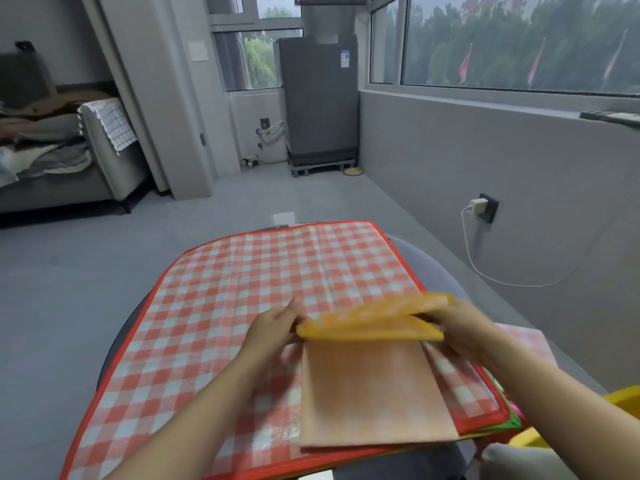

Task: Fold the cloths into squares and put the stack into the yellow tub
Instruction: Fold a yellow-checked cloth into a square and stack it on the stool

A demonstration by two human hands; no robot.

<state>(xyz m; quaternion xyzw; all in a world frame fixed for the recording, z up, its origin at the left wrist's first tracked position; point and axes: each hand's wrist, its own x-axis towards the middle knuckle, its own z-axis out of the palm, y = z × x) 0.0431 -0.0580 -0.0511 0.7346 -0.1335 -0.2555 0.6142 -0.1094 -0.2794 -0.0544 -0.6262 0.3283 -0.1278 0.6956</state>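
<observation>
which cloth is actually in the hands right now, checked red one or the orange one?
The orange cloth. The left hand and right hand pinch its far edge, lifted and folding over; the red checked cloth lies flat beneath it, unheld.

Orange cloth (375, 393), partly folded: lower part flat on red-checked cloth (259, 282), far edge lifted and doubled over, blurred. Checked cloth spread flat, red border, more coloured cloth edges under its right corner. Yellow tub (623, 401) at right edge, mostly cut off.
</observation>
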